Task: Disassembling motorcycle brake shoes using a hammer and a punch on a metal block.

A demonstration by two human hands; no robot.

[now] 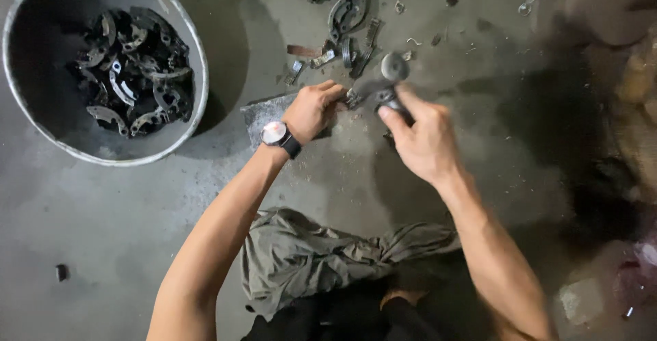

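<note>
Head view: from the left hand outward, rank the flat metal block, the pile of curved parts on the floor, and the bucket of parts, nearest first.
From the left hand:
1. Flat metal block, directly under the hand, touching it.
2. Pile of curved parts, on the floor above the hand, slightly right.
3. Bucket, far left, holding dark curved parts.

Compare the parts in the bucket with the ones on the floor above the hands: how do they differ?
The bucket parts sit heaped inside the round grey bucket; the floor parts lie scattered loose on bare concrete. The bucket heap is larger; the floor group is smaller, mixed with small scraps. Both are dark, curved metal pieces.
</note>
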